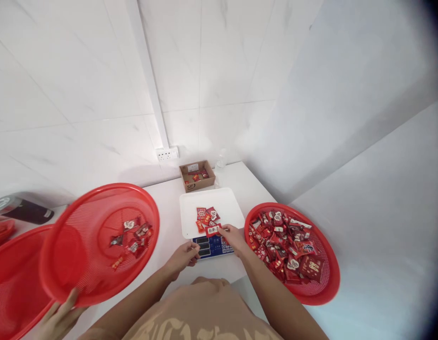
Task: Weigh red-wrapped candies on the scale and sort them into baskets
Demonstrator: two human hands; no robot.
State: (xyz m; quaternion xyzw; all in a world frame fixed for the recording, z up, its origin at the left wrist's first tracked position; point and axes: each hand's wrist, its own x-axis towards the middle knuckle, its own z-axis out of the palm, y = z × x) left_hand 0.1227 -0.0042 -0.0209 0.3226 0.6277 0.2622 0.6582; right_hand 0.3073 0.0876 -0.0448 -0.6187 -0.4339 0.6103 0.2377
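Observation:
My right hand (233, 239) pinches one end of a small red candy packet (212, 230) with a white label. It holds the packet over the front edge of the white tray (228, 203) on a blue digital scale (215, 245). Several red candy packets (206, 216) lie in a small pile on the tray. My left hand (185, 257) is closed, fingers curled, at the left of the scale's display, and no object shows in it. To the right, a red basket (328, 278) is heaped with red and dark red candy packets (284, 245).
Another person's hand (61, 316) grips a tilted red basket (98, 300) with several packets at left. Below it is another red basket (13, 283). A cardboard box (196, 185) with packets and a clear bottle (221, 163) stand behind the tray. A dark cylinder (28, 210) lies far left.

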